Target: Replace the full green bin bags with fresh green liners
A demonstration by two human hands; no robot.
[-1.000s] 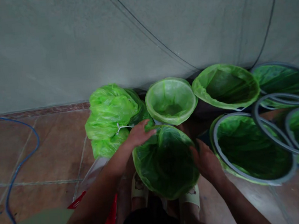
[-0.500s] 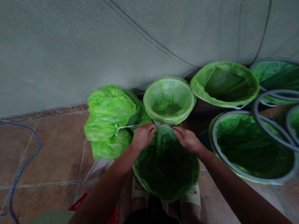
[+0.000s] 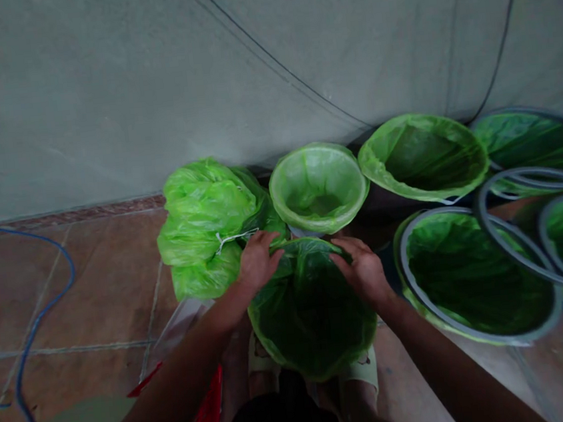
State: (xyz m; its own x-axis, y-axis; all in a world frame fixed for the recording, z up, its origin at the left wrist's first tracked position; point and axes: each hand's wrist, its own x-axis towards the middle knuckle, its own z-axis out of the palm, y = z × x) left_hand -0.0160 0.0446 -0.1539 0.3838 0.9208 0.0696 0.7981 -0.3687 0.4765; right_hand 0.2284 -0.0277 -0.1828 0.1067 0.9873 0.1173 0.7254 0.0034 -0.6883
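Although my left hand [image 3: 257, 263] and right hand [image 3: 367, 270] sit part-curled at eleven and one o'clock, equally near, I cannot confirm grip on the round, green-plastic-lined bin [image 3: 317, 324] spreading between them toward six.

Forearms [image 3: 183, 376] are bare, clothing [image 3: 277, 416] dark, pale slippers [image 3: 369, 371] bear small prints [image 3: 364, 359].
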